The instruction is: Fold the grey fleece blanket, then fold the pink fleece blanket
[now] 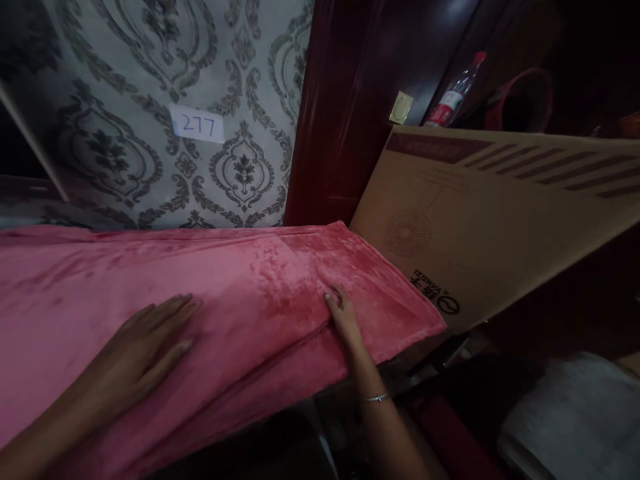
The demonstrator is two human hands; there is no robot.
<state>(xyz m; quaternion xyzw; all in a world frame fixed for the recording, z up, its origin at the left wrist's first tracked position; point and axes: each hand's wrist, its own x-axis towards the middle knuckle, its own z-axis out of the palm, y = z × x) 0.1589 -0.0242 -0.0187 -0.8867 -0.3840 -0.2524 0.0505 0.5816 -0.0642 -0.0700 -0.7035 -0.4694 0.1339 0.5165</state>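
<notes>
A pink plush blanket (215,280) lies spread out, with a long fold (280,357) running diagonally across its near part. My left hand (143,353) rests flat on it at the left, fingers stretched out and thumb held apart. Farther right, my right hand (345,320) touches the blanket by the upper end of that fold. Its thumb and fingers are apart on the cloth, with no cloth visibly gripped. A thin bracelet (375,399) circles the right wrist.
Patterned wallpaper (245,167) with a paper label (197,124) reading 277 rises behind. A large cardboard box (480,220) leans beyond the blanket's right end. Behind it are a red-capped bottle (453,97) and a dark red door (345,100). Pale cloth (575,420) lies lower right.
</notes>
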